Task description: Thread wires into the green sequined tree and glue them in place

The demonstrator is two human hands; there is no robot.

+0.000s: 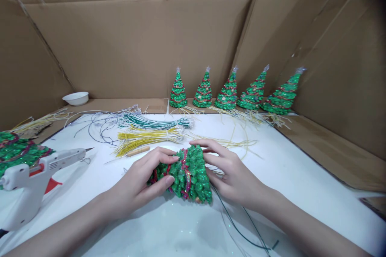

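A green glittery Christmas tree ornament [193, 174] with red garland lies on its side above the white table, its wide base to the right. My left hand [155, 176] is closed around its narrower part, thumb in front and fingers over the top. At the base, my right hand [226, 168] has its index finger over the upper edge. Its other fingers curl at the base opening, where their tips are partly hidden. Dark green wires [232, 221] trail from the base down to the table. The tree's tip is hidden by my left hand.
Bundles of green wires [150, 121] and yellow wires [147, 135] lie ahead, beside a wooden-handled awl [137, 151]. A hot glue gun [33, 184] and another tree [18, 150] are left. Several finished-looking trees [227, 92] line the cardboard wall [144, 48]. A white bowl [76, 98] sits back left.
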